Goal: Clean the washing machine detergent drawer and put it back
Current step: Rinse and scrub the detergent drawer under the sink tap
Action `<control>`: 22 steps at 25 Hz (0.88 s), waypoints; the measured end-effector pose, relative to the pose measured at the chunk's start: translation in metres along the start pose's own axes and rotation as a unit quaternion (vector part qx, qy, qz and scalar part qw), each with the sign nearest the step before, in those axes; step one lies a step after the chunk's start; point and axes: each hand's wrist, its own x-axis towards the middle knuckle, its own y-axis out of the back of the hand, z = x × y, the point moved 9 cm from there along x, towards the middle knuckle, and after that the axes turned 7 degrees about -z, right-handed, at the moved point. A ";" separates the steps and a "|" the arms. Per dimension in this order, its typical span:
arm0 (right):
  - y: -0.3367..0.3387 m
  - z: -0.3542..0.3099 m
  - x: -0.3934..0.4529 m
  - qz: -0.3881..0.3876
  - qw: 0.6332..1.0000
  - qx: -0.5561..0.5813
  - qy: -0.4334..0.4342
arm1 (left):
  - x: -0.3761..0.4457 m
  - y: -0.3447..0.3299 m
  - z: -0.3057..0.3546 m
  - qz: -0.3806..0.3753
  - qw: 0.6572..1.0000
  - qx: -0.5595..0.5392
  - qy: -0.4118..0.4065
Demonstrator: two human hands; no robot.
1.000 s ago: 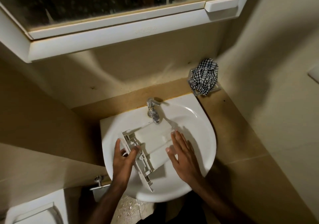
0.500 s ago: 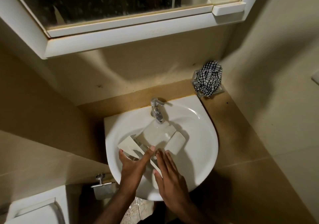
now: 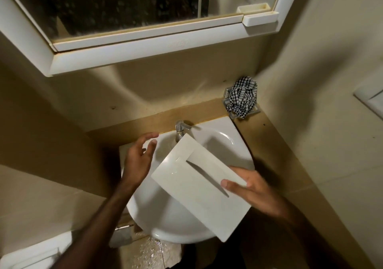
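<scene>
The white detergent drawer (image 3: 196,181) is lifted above the white sink (image 3: 223,144), its flat front panel with a long handle slot facing up at me. My right hand (image 3: 250,190) grips it at the right edge, thumb on the panel. My left hand (image 3: 141,156) hovers open over the sink's left rim, fingers spread, touching nothing. The chrome tap (image 3: 181,129) stands just beyond the drawer's far corner. The drawer's compartments are hidden beneath the panel.
A black-and-white checked cloth (image 3: 242,97) lies on a metal holder in the back right corner of the brown counter (image 3: 269,148). A white mirror cabinet (image 3: 145,40) hangs overhead. A toilet (image 3: 31,254) sits at the lower left. The floor below the sink looks wet.
The drawer lay in the sink basin under both hands; now my right hand has raised it and turned its front panel upward, and my left hand has let go and moved left.
</scene>
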 end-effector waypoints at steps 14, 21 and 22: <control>0.115 -0.037 0.037 0.044 0.990 0.103 -0.081 | 0.048 -0.098 0.064 -0.189 0.860 0.367 -0.299; 0.114 -0.048 0.074 -0.035 0.992 0.051 -0.105 | 0.029 -0.063 0.049 -0.252 0.959 -0.120 -0.058; 0.111 -0.052 0.079 -0.045 0.992 0.048 -0.108 | 0.023 -0.064 0.052 -0.288 0.941 -0.169 -0.055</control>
